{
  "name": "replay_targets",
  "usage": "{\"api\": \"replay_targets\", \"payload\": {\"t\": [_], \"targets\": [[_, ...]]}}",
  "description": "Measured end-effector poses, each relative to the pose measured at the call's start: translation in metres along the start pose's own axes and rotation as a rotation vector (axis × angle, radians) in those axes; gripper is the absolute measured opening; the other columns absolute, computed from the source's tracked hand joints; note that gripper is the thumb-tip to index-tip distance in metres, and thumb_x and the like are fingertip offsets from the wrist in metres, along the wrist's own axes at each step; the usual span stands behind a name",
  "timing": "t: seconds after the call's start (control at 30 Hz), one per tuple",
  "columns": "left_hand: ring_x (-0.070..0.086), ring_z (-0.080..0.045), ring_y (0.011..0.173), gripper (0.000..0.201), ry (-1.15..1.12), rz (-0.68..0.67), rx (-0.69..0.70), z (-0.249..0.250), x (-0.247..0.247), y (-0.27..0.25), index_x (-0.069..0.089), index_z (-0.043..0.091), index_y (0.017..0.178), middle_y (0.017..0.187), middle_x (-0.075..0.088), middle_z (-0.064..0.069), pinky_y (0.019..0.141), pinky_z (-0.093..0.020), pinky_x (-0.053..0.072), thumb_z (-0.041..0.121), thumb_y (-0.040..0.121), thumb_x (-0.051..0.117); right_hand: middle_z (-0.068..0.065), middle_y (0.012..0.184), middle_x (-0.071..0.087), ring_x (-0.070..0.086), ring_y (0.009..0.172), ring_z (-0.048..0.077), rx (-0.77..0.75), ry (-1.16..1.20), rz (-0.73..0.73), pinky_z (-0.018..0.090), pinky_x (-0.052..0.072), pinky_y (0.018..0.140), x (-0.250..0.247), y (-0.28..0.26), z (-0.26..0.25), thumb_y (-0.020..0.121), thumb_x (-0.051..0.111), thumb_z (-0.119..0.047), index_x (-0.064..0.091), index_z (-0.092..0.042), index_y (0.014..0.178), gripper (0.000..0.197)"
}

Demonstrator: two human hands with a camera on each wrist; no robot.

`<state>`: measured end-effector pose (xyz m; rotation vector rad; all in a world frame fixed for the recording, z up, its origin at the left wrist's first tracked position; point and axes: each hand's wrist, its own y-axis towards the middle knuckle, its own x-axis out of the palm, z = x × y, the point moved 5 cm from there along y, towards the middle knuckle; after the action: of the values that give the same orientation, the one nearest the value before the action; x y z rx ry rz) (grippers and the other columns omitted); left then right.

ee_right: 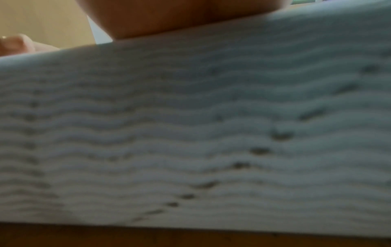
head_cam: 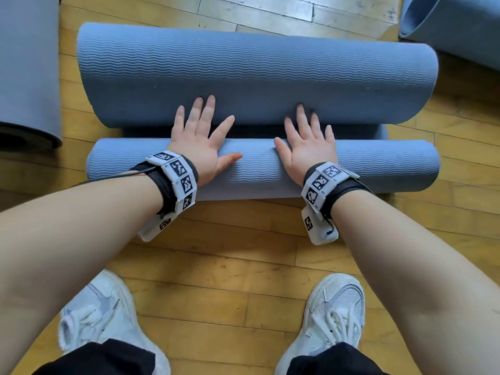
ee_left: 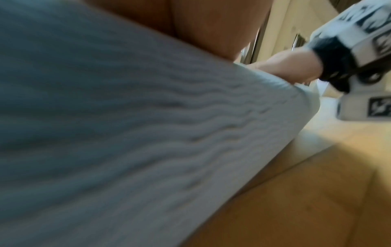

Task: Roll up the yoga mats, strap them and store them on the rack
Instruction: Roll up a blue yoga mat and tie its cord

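Observation:
A blue-grey ribbed yoga mat lies across the wooden floor, with a small tight roll (head_cam: 378,169) at its near end and a large curled hump (head_cam: 257,74) behind it. My left hand (head_cam: 201,136) and right hand (head_cam: 307,139) lie flat on the small roll, fingers straight and spread, the tips reaching onto the hump. In the left wrist view the mat's ribbed surface (ee_left: 127,133) fills the frame, with my right hand (ee_left: 285,68) beyond it. The right wrist view is mostly the mat (ee_right: 190,133), blurred, with my palm (ee_right: 180,18) resting on top.
Another rolled mat (head_cam: 27,71) lies at the left edge and a further one (head_cam: 454,25) at the top right. My two white trainers (head_cam: 105,315) stand on the wooden floor (head_cam: 230,261) just in front of the roll.

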<state>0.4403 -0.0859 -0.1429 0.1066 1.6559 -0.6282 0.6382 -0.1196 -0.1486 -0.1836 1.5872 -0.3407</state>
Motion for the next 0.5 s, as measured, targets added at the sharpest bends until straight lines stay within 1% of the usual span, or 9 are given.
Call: {"api": "replay_targets", "payload": {"t": [0.1, 0.17, 0.23, 0.33, 0.4, 0.5], "targets": [[-0.020, -0.029, 0.145, 0.076, 0.000, -0.006, -0.023, 0.001, -0.005, 0.000, -0.009, 0.031, 0.152, 0.156, -0.025, -0.010, 0.116, -0.052, -0.011, 0.068, 0.089, 0.011, -0.003, 0.161, -0.011, -0.004, 0.148, 0.024, 0.007, 0.011, 0.001, 0.049, 0.004, 0.119, -0.003, 0.010, 0.001, 0.099, 0.017, -0.054, 0.011, -0.027, 0.154, 0.062], [-0.019, -0.030, 0.145, 0.076, 0.011, -0.032, -0.018, 0.004, -0.005, -0.005, -0.010, 0.030, 0.151, 0.157, -0.022, -0.010, 0.116, -0.053, -0.011, 0.069, 0.088, 0.009, -0.003, 0.161, -0.014, -0.006, 0.148, 0.024, 0.005, 0.022, 0.008, 0.050, 0.004, 0.119, -0.005, 0.016, 0.002, 0.099, 0.018, -0.054, 0.009, -0.027, 0.154, 0.062], [-0.016, -0.032, 0.145, 0.080, 0.025, -0.071, -0.017, 0.004, -0.002, -0.008, -0.010, 0.031, 0.151, 0.159, -0.017, -0.009, 0.116, -0.054, -0.009, 0.072, 0.084, 0.003, -0.002, 0.160, -0.017, -0.010, 0.148, 0.024, 0.005, 0.033, 0.013, 0.051, 0.003, 0.118, -0.007, 0.022, 0.002, 0.099, 0.019, -0.054, 0.007, -0.027, 0.154, 0.063], [-0.012, -0.034, 0.146, 0.086, -0.018, -0.098, -0.029, 0.000, -0.002, 0.000, -0.009, 0.034, 0.151, 0.160, -0.011, -0.009, 0.116, -0.055, -0.006, 0.075, 0.076, -0.006, 0.000, 0.160, -0.019, -0.013, 0.148, 0.024, 0.009, 0.045, 0.035, 0.050, 0.001, 0.119, -0.010, 0.028, 0.003, 0.100, 0.020, -0.053, 0.005, -0.026, 0.154, 0.063], [-0.010, -0.034, 0.146, 0.086, -0.048, -0.090, -0.034, -0.004, -0.004, 0.010, -0.007, 0.034, 0.151, 0.160, -0.009, -0.008, 0.116, -0.055, -0.005, 0.076, 0.076, -0.005, 0.002, 0.160, -0.019, -0.013, 0.147, 0.023, 0.017, 0.063, 0.047, 0.049, 0.000, 0.119, -0.013, 0.029, 0.002, 0.100, 0.019, -0.052, 0.003, -0.026, 0.154, 0.062], [-0.012, -0.033, 0.146, 0.082, -0.052, -0.069, -0.041, -0.010, -0.007, 0.024, -0.006, 0.035, 0.151, 0.160, -0.012, -0.007, 0.117, -0.054, -0.005, 0.075, 0.081, 0.001, 0.003, 0.160, -0.018, -0.013, 0.148, 0.022, 0.013, 0.064, 0.045, 0.048, 0.000, 0.119, -0.014, 0.027, -0.002, 0.101, 0.018, -0.051, 0.002, -0.026, 0.154, 0.061]]}}
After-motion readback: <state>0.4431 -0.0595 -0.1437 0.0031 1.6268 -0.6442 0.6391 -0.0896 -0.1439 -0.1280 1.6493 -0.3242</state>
